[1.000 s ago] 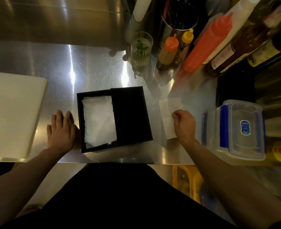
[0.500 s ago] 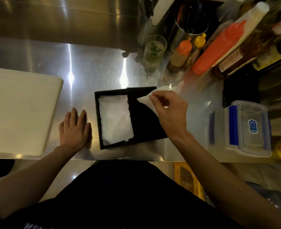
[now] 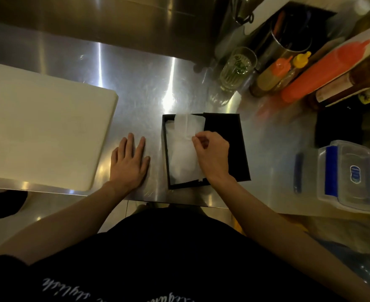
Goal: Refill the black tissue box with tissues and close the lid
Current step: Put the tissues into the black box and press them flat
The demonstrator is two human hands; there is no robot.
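Observation:
The black tissue box lies on the steel counter near its front edge. Its left half is open and shows a stack of white tissues. Its black lid covers the right half. My right hand hovers over the middle of the box, pinching a single white tissue that hangs over the open half at the far end. My left hand rests flat on the counter just left of the box, fingers apart, holding nothing.
A white cutting board lies on the left. At the back right stand a glass, squeeze bottles, a red sauce bottle and a metal utensil holder. A clear container with blue clips sits on the right.
My right hand picked the loose tissue up from the counter right of the box and carried it left over the open half. The left hand stayed flat beside the box.

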